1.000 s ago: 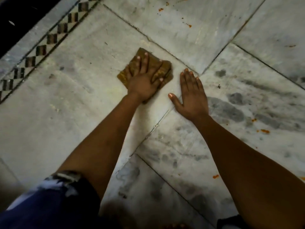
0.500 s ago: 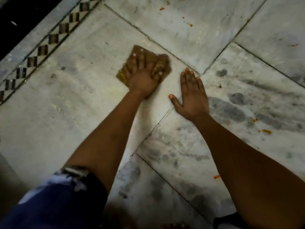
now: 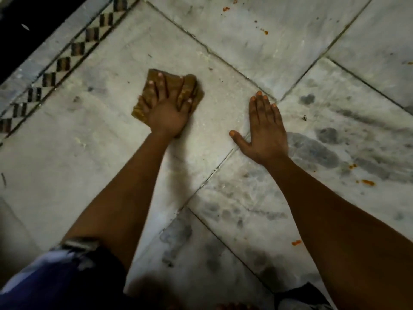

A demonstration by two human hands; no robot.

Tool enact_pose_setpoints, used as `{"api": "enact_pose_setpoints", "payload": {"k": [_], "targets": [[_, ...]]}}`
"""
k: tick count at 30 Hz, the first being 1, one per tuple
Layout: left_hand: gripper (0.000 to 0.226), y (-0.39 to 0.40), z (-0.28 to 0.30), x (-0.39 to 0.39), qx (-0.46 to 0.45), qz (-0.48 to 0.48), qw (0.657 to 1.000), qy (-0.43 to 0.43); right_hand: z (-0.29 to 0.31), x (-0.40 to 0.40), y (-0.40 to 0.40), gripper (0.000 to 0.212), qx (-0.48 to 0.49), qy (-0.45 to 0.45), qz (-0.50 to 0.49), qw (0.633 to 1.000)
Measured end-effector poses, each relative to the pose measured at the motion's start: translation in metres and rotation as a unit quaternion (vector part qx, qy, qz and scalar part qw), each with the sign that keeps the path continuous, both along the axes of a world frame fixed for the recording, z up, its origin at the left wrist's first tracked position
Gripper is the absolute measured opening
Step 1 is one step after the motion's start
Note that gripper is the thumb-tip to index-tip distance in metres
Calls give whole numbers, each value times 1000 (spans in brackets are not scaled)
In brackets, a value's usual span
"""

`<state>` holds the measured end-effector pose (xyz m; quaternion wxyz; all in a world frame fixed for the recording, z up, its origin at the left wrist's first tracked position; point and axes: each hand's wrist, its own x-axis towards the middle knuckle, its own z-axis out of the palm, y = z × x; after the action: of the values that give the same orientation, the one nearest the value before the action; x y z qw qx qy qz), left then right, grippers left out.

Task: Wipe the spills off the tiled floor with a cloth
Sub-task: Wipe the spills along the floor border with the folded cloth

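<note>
A: Far left first: checkered border strip (image 3: 67,61), untouched. Then left hand (image 3: 166,108), fingers spread flat, pressing down on brown cloth (image 3: 152,92). Shifted left vs a sec ago?

B: Yep. Cloth slid off the grout joint, now well apart from it, mid-tile. Same flat press, no bunching or gripping. Looks like one stroke of a back-and-forth scrub.

A: Tile under it?

B: Pale, only faint smears round the cloth. Prob nearly done w/ that patch.

A: Next over, right hand (image 3: 266,130)?

B: Flat on tiled floor (image 3: 245,220), fingers straight, thumb out, holding nothing. Hasn't budged; just bracing body wt across the joint.

A: Further right?

B: Orange spills (image 3: 367,182) by the dark veining, another spot (image 3: 296,242) lower down, more specks (image 3: 264,31) up top. None reached yet.

A: So progress?

B: Early-ish, by guess. Wiping going away from the orange bits; cloth needs to come back rightward past the bracing hand.
</note>
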<state>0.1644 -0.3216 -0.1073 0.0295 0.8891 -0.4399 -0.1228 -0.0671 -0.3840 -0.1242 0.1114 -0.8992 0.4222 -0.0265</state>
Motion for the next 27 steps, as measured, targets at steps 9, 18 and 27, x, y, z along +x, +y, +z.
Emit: {"api": "enact_pose_setpoints", "payload": {"k": [9,18,27], "targets": [[62,124,10,-9,7,-153,988,-15,4,-3,-2,91,8,15,5,1000],[59,42,3,10,10,13,1000,24,12,1,-3,89,62,-11,6,998],[57,151,3,-4,-7,-139,990,-23,6,31,35,77,28,-15,25,999]]}}
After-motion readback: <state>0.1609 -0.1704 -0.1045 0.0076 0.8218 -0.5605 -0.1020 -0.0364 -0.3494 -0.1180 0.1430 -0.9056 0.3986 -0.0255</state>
